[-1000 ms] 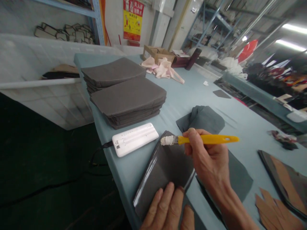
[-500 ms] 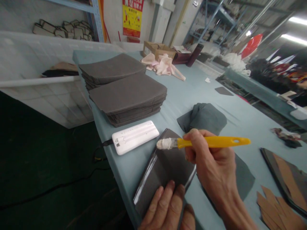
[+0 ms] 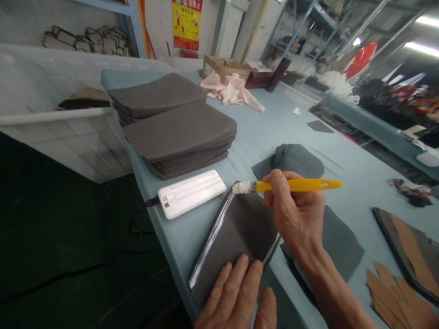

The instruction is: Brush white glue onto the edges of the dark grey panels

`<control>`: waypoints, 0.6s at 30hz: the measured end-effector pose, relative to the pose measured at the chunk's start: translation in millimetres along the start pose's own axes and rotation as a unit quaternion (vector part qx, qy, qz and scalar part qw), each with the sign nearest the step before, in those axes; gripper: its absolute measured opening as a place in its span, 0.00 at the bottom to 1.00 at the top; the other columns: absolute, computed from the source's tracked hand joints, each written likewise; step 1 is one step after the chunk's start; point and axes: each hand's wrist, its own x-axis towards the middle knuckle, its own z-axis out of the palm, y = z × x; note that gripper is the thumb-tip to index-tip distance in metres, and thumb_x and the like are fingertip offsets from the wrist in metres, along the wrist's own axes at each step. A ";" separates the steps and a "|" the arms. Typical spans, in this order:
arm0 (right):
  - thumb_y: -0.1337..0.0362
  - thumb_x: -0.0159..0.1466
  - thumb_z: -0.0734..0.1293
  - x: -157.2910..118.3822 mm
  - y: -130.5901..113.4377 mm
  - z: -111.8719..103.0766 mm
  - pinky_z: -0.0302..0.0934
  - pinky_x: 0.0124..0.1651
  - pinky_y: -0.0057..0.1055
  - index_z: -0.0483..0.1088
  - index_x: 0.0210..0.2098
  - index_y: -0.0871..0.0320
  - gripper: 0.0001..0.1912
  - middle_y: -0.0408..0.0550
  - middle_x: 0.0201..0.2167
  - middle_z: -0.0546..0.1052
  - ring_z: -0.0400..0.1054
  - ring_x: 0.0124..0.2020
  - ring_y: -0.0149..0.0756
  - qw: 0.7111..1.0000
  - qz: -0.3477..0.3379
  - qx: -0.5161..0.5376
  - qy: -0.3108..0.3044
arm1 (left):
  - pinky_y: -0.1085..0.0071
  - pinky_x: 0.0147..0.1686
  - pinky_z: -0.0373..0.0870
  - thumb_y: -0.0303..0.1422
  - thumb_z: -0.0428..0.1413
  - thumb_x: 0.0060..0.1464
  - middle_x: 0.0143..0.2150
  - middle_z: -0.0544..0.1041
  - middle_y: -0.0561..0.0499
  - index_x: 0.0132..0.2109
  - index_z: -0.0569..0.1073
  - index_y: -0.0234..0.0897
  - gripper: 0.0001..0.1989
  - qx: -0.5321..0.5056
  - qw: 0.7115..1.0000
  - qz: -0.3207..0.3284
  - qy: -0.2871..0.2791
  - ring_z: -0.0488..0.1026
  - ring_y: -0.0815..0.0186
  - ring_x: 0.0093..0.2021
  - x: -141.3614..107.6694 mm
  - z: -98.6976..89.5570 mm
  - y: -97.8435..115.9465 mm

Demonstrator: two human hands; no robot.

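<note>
My right hand (image 3: 298, 208) grips a brush (image 3: 298, 185) with a yellow handle. Its bristles, coated in white paste, touch the far corner of a dark grey panel (image 3: 240, 224). Wet white paste runs in a strip along the panel's left edge, and another line shows at its right edge. My left hand (image 3: 236, 292) lies flat on the near part of the panel with its fingers stretched out. Beside the panel, to the left, rests a white power bank (image 3: 192, 194) with a black cable.
Two stacks of dark grey panels (image 3: 181, 132) stand at the table's left edge. Behind the brush lies a crumpled green-grey cloth (image 3: 298, 160). Brown strips (image 3: 394, 292) and a dark piece (image 3: 408, 246) lie to the right. A cardboard box (image 3: 224, 68) and pink cloth (image 3: 233, 91) sit farther back.
The brush has moved forward and down onto the panel's far corner. The white strip along the left edge now reaches farther toward that corner. My left hand stays on the panel.
</note>
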 end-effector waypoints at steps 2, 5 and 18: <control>0.52 0.68 0.68 9.8 5.6 0.9 0.52 0.18 0.26 0.74 0.27 0.58 0.19 0.39 0.14 0.68 0.59 0.14 0.27 1.000 -0.006 -0.006 0.011 | 0.69 0.65 0.74 0.25 0.54 0.69 0.63 0.81 0.54 0.61 0.76 0.46 0.18 -0.010 1.000 -0.013 -0.001 0.79 0.62 0.62 -1.9 1.7 1.1; 0.52 0.68 0.67 19.6 11.1 1.3 0.52 0.18 0.26 0.76 0.29 0.59 0.18 0.39 0.14 0.69 0.60 0.14 0.27 1.000 -0.007 -0.011 0.015 | 0.66 0.66 0.73 0.26 0.55 0.69 0.63 0.81 0.53 0.59 0.77 0.45 0.16 -0.025 1.000 -0.008 0.003 0.78 0.60 0.63 -3.5 1.5 1.3; 0.50 0.68 0.66 -3.1 -1.4 1.8 0.55 0.21 0.26 0.74 0.27 0.58 0.20 0.39 0.14 0.68 0.61 0.16 0.28 1.000 -0.008 -0.015 -0.005 | 0.61 0.61 0.78 0.47 0.50 0.72 0.62 0.81 0.43 0.57 0.76 0.37 0.21 -0.018 0.999 0.034 -0.028 0.77 0.53 0.65 15.4 -20.2 0.8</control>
